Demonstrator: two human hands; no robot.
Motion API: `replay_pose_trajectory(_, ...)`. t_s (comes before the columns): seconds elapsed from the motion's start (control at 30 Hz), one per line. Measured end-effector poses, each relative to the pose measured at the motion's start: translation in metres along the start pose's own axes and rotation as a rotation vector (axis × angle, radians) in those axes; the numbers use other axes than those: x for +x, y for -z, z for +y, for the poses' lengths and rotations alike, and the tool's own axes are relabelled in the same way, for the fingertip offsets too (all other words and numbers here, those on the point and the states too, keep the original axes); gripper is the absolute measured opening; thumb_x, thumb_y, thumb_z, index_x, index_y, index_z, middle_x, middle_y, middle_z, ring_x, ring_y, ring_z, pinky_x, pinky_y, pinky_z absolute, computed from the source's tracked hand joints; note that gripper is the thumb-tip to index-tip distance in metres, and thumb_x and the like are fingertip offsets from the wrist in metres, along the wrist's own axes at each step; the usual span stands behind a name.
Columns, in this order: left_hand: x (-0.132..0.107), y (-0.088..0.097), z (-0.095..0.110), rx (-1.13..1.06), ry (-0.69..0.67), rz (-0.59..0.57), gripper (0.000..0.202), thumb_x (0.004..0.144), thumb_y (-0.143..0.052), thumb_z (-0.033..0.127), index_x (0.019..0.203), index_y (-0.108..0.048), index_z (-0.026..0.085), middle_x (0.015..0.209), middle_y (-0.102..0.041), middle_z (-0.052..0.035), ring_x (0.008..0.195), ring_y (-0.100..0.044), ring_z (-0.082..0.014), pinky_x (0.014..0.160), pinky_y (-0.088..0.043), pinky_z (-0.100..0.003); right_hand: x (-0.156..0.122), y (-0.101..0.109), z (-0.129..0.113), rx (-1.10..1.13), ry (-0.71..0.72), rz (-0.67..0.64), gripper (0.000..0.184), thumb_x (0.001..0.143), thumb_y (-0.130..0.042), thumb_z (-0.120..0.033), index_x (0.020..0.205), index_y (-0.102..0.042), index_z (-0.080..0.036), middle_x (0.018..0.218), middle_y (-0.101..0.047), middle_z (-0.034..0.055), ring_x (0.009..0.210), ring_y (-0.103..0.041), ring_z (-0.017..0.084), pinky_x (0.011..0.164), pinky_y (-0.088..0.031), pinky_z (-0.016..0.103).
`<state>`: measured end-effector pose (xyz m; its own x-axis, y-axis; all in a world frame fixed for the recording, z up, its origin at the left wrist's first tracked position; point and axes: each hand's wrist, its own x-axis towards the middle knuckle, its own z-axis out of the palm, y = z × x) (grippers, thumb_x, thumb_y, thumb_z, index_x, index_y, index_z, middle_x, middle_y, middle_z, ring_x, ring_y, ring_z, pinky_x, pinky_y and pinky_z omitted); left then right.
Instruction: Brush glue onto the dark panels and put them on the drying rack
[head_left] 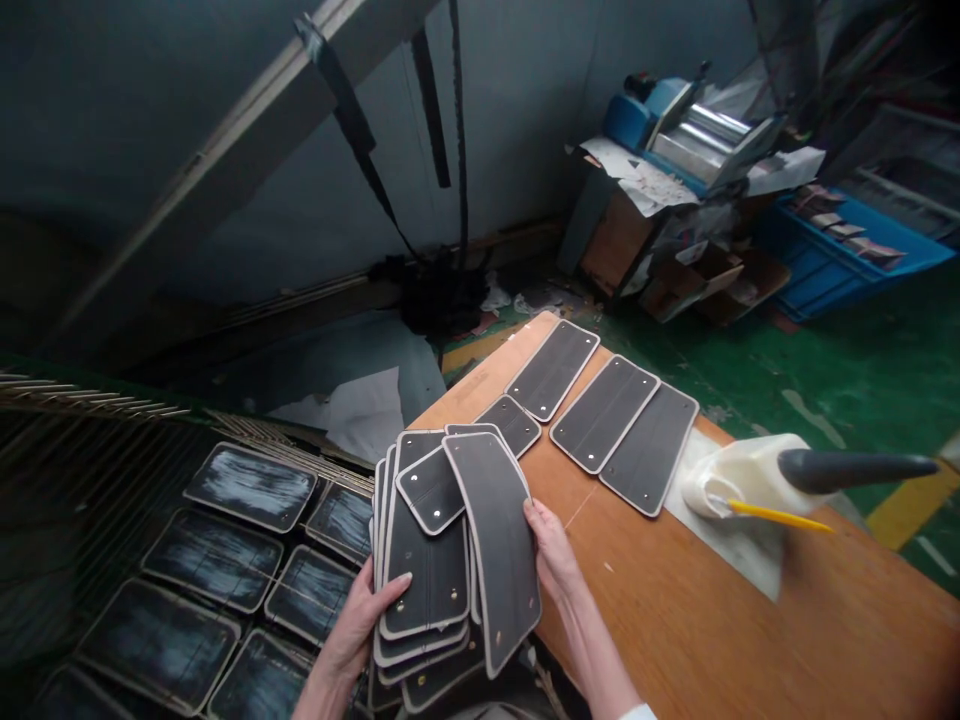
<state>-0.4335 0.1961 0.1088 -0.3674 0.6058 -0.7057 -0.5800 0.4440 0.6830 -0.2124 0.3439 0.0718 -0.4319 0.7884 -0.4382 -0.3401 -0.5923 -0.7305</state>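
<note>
My left hand (356,625) is closed around the edge of a fanned stack of black panels (427,575), its thumb lying on the top face. These panels are flat, with rounded corners, pale edges and small metal studs near the ends. My right hand (553,548) grips the edge of a single curved black panel (499,540), which overlaps the stack's right side. Another studded panel lies askew across the top of the stack. Beyond the hands, several like panels (606,412) lie on the wooden table (675,590), some overlapping.
On the table's right stands a white container (757,475) with a dark handle and a yellow stick. Left, a wire rack (97,395) borders shiny black panels (214,560). At the back are a blue roller machine (697,130), cardboard boxes (694,280) and a blue crate (832,270).
</note>
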Motion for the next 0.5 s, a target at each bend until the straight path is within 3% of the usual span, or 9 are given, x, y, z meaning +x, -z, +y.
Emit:
replay_pose_trajectory(0.1, -0.01, 0.004, 0.002, 0.018, 0.012, -0.016, 0.081, 0.062, -0.084, 0.026, 0.131, -0.044, 0.013, 0.104, -0.073, -0.0144, 0.094, -0.07, -0.0326, 0.083, -0.058, -0.042, 0.009, -0.002, 0.003, 0.074, -0.018, 0.017, 0.042, 0.077, -0.071, -0.055, 0.095, -0.066, -0.017, 0.083, -0.07, 0.0062, 0.076, -0.065, 0.023, 0.069, -0.052, 0.032)
replay_pose_trajectory(0.2, -0.024, 0.01, 0.002, 0.033, 0.026, 0.016, 0.086, 0.061, -0.084, 0.028, 0.134, -0.042, 0.014, 0.104, -0.074, -0.014, 0.094, -0.07, -0.0325, 0.082, -0.058, -0.041, 0.027, -0.007, 0.012, -0.017, 0.029, 0.094, 0.04, 0.072, -0.074, -0.053, 0.087, -0.064, -0.017, 0.081, -0.07, 0.0052, 0.074, -0.065, 0.022, 0.067, -0.052, 0.031)
replay_pose_trajectory(0.37, -0.042, 0.026, -0.004, 0.075, 0.007, 0.208, 0.1, 0.049, -0.089, 0.034, 0.137, -0.043, 0.015, 0.096, -0.076, -0.0123, 0.086, -0.072, -0.034, 0.072, -0.06, -0.04, 0.057, -0.019, 0.027, -0.212, 0.164, 0.208, 0.032, 0.071, -0.069, -0.046, 0.081, -0.06, -0.017, 0.074, -0.068, 0.0033, 0.065, -0.063, 0.02, 0.062, -0.052, 0.03)
replay_pose_trajectory(0.5, -0.049, 0.055, -0.012, 0.113, 0.008, 0.322, 0.101, 0.042, -0.09, 0.038, 0.132, -0.049, 0.015, 0.09, -0.077, -0.0113, 0.087, -0.071, -0.036, 0.071, -0.061, -0.039, 0.078, -0.026, 0.034, -0.28, 0.228, 0.221, 0.025, 0.069, -0.067, -0.038, 0.079, -0.058, -0.018, 0.071, -0.065, 0.0018, 0.062, -0.06, 0.018, 0.056, -0.049, 0.027)
